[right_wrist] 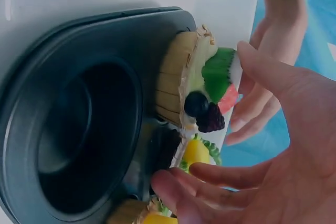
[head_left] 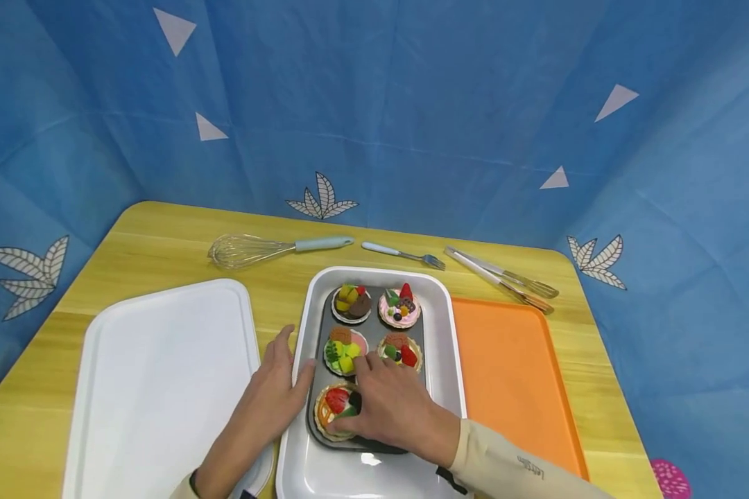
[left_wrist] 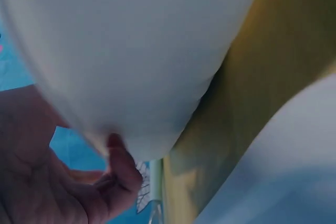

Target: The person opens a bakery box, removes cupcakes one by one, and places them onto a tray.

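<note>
A dark muffin tin [head_left: 374, 443] lies inside a deep white tray [head_left: 374, 478] and bears several fruit tarts. My right hand [head_left: 396, 402] is around the front-left tart [head_left: 333, 412], topped with strawberry, kiwi and dark berries. In the right wrist view its thumb [right_wrist: 257, 59] is close by the kiwi slice; the other fingers are spread apart from it. The cup beside that tart, under my right hand, is empty [right_wrist: 65, 124]. My left hand [head_left: 268, 395] holds the tray's left rim, thumb over the inner side and fingers against the outer wall [left_wrist: 131, 61].
On the left lies a flat white tray [head_left: 168, 374]; an orange tray [head_left: 512, 360] is on the right. Along the back of the wooden table [head_left: 162, 235] are a whisk [head_left: 256, 249], a fork [head_left: 406, 255] and metal tongs [head_left: 499, 277]. Blue cloth [head_left: 412, 104] hangs behind.
</note>
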Demonstrator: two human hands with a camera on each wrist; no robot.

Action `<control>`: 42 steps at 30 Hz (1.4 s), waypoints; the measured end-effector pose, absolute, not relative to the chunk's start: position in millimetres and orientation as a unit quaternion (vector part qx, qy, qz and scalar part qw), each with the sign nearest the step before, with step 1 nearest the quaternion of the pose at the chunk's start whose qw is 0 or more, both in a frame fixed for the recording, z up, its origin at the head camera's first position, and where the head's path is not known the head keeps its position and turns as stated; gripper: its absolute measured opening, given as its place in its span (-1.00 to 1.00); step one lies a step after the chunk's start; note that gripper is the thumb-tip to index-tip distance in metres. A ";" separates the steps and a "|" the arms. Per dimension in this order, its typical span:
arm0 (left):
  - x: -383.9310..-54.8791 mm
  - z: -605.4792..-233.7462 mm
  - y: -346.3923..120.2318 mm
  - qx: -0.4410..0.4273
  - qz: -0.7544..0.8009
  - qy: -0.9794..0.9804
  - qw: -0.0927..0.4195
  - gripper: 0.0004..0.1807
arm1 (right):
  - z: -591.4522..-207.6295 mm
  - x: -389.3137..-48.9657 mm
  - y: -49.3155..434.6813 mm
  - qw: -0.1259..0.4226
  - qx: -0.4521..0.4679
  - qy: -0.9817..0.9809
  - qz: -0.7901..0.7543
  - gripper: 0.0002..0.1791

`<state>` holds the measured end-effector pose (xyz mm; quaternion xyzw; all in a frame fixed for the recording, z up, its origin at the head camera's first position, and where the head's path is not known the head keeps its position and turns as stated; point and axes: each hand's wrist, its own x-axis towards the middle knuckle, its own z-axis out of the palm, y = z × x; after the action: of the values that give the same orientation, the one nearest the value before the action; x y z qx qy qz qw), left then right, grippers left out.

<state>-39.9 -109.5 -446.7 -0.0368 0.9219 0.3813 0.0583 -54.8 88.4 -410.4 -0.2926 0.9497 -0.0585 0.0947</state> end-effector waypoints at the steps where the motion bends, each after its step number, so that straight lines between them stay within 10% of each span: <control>1: -40.2 -448.9 -107.6 -0.034 0.383 0.921 0.056 -0.23 | -411.2 -54.0 88.7 0.098 -0.291 0.950 -0.062 0.07; 30: -41.7 -462.3 -98.4 -0.030 0.432 0.901 0.029 -0.40 | -432.3 -40.6 78.2 0.157 -0.292 0.933 -0.144 -0.33; 42: -41.6 -463.7 -100.0 -0.014 0.434 0.901 0.019 -0.37 | -428.8 -46.8 81.1 0.189 -0.268 0.924 -0.195 -0.16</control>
<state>-41.6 -100.0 -463.7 -0.0144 0.9007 0.4338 0.0190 -46.8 81.1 -428.8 -0.2677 0.9244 -0.1955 0.1885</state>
